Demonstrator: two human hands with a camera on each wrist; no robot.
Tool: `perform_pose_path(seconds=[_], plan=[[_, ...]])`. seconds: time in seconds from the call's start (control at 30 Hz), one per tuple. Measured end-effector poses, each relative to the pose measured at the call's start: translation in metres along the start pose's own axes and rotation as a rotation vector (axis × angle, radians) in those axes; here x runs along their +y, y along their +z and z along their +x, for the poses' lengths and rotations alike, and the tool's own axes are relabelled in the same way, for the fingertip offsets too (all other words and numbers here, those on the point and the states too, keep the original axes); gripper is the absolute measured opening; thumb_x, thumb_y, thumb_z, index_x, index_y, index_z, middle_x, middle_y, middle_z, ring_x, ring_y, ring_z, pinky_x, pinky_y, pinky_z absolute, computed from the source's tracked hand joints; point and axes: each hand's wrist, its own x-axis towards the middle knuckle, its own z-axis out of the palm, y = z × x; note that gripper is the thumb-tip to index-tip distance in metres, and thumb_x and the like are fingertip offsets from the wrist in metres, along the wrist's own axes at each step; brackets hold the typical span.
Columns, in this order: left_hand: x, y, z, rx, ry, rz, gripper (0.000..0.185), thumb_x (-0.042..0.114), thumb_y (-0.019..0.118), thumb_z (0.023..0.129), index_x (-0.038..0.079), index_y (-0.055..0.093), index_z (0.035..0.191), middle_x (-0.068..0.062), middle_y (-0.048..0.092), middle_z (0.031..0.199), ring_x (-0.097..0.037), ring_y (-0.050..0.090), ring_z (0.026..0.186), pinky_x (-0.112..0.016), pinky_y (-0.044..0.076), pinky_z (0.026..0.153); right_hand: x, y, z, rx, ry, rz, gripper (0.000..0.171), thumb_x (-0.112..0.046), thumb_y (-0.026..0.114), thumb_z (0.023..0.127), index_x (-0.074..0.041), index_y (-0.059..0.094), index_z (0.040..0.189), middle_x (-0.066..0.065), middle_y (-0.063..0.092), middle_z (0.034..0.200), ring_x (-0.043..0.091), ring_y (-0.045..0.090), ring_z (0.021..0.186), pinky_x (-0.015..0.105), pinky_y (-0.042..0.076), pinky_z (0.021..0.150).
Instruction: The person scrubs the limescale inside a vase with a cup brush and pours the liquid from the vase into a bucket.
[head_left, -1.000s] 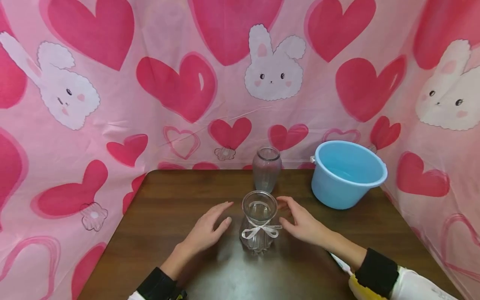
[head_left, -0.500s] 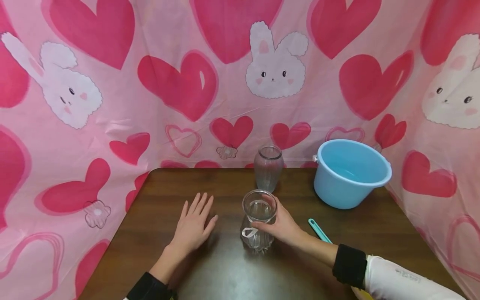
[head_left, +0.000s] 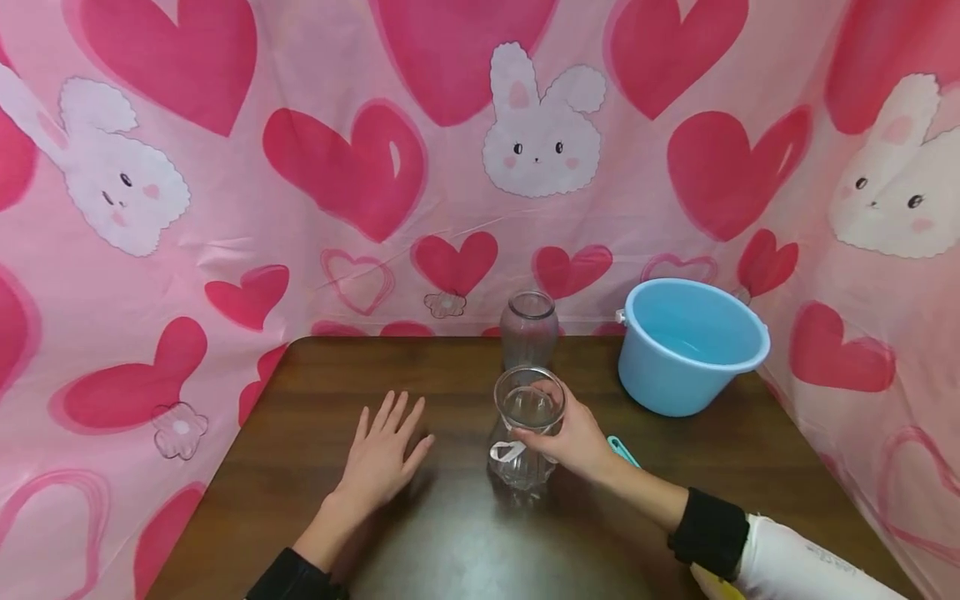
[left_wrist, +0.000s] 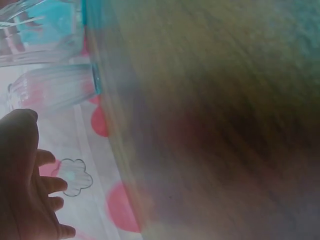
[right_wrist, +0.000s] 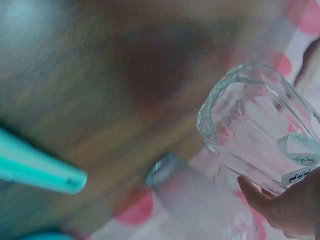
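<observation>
My right hand (head_left: 577,437) grips the neck of a clear glass vase (head_left: 519,473), thumb in front and fingers behind the far side. A white ribbon with black lettering circles the neck, partly covered by the thumb. In the right wrist view, the ribbed base of this vase (right_wrist: 250,115) shows close up, clear of the wood around it. My left hand (head_left: 382,457) lies palm down to the left of the vase, fingers spread and holding nothing. In the left wrist view, the left hand's thumb and fingertips (left_wrist: 55,185) are visible.
A second, smoky glass vase (head_left: 528,333) stands just behind, at the back of the brown table (head_left: 420,367). To the right sits a light blue bucket (head_left: 660,379). A turquoise handle (head_left: 622,451) lies by the right forearm. Pink heart-print cloth (head_left: 450,200) hangs behind.
My right hand has closed round the vase's neck and shifted it slightly up and to the right. The left hand has drawn back from the vase and flattened out over the table.
</observation>
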Motion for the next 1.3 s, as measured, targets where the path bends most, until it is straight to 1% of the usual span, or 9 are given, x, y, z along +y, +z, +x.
perform_pose_path(seconds=[0.3, 0.37, 0.53, 0.63, 0.83, 1.03, 1.13, 1.23, 1.3], plan=[[0.001, 0.003, 0.004, -0.017, 0.030, -0.002, 0.067, 0.049, 0.062, 0.101, 0.013, 0.048, 0.157, -0.019, 0.042, 0.162, -0.037, 0.028, 0.155, -0.068, 0.021, 0.120, 0.002, -0.089, -0.020, 0.093, 0.057, -0.129, 0.066, -0.021, 0.088, 0.083, -0.006, 0.054, 0.137, 0.013, 0.068, 0.129, 0.033, 0.061, 0.119, 0.057, 0.048, 0.100], [0.001, 0.004, 0.004, -0.021, 0.037, -0.001, 0.067, 0.050, 0.062, 0.101, 0.014, 0.048, 0.157, -0.019, 0.042, 0.161, -0.038, 0.028, 0.155, -0.068, 0.022, 0.120, 0.006, -0.113, -0.028, 0.108, 0.078, -0.183, 0.064, -0.021, 0.086, 0.086, -0.006, 0.053, 0.138, 0.015, 0.067, 0.132, 0.031, 0.061, 0.121, 0.045, 0.051, 0.100], [-0.002, 0.003, 0.005, -0.014, 0.047, 0.012, 0.067, 0.050, 0.064, 0.100, 0.016, 0.049, 0.157, -0.017, 0.043, 0.161, -0.038, 0.029, 0.154, -0.068, 0.022, 0.120, 0.020, -0.170, -0.044, 0.155, 0.134, -0.266, 0.060, -0.021, 0.083, 0.089, -0.006, 0.053, 0.139, 0.024, 0.065, 0.135, -0.004, 0.061, 0.110, 0.014, 0.052, 0.077], [-0.004, 0.002, 0.005, -0.019, 0.042, 0.016, 0.068, 0.050, 0.064, 0.100, 0.017, 0.048, 0.157, -0.017, 0.043, 0.162, -0.037, 0.028, 0.155, -0.068, 0.021, 0.120, 0.032, -0.203, -0.054, 0.177, 0.160, -0.303, 0.061, -0.018, 0.083, 0.089, -0.004, 0.052, 0.140, 0.025, 0.063, 0.131, -0.019, 0.052, 0.099, 0.015, 0.053, 0.069], [-0.004, 0.007, 0.004, -0.041, 0.053, 0.007, 0.068, 0.051, 0.063, 0.101, 0.015, 0.049, 0.156, -0.019, 0.043, 0.161, -0.038, 0.028, 0.155, -0.069, 0.023, 0.119, 0.045, -0.266, -0.067, 0.191, 0.266, -0.434, 0.072, -0.023, 0.082, 0.090, 0.004, 0.045, 0.145, 0.030, 0.058, 0.127, 0.015, 0.063, 0.099, 0.019, 0.056, 0.064], [-0.002, 0.007, 0.001, -0.048, 0.048, 0.001, 0.068, 0.051, 0.063, 0.101, 0.014, 0.049, 0.156, -0.019, 0.043, 0.161, -0.039, 0.026, 0.155, -0.067, 0.020, 0.121, 0.052, -0.320, -0.039, 0.248, 0.242, -0.465, 0.062, -0.022, 0.081, 0.090, 0.011, 0.052, 0.134, -0.022, 0.063, 0.093, -0.017, 0.051, 0.077, 0.007, 0.046, 0.060], [-0.001, 0.006, 0.001, -0.031, 0.051, 0.001, 0.067, 0.050, 0.064, 0.100, 0.014, 0.051, 0.155, -0.019, 0.045, 0.160, -0.040, 0.028, 0.155, -0.068, 0.020, 0.120, 0.053, -0.337, -0.022, 0.236, 0.257, -0.500, 0.072, -0.027, 0.078, 0.092, 0.013, 0.043, 0.140, 0.006, 0.070, 0.106, 0.012, 0.064, 0.089, 0.008, 0.044, 0.057], [0.001, 0.005, 0.000, -0.024, 0.059, -0.002, 0.066, 0.049, 0.064, 0.101, 0.013, 0.051, 0.155, -0.020, 0.045, 0.159, -0.040, 0.029, 0.154, -0.069, 0.021, 0.119, 0.053, -0.343, -0.010, 0.208, 0.272, -0.553, 0.085, -0.032, 0.078, 0.092, 0.012, 0.032, 0.148, 0.042, 0.050, 0.130, 0.050, 0.056, 0.105, 0.025, 0.057, 0.063], [0.002, 0.005, 0.000, -0.031, 0.063, -0.003, 0.066, 0.049, 0.064, 0.101, 0.013, 0.051, 0.155, -0.020, 0.045, 0.159, -0.040, 0.029, 0.154, -0.069, 0.022, 0.119, 0.052, -0.344, -0.002, 0.188, 0.258, -0.569, 0.088, -0.033, 0.080, 0.091, 0.010, 0.031, 0.151, 0.042, 0.047, 0.134, 0.061, 0.050, 0.110, 0.039, 0.061, 0.068]])
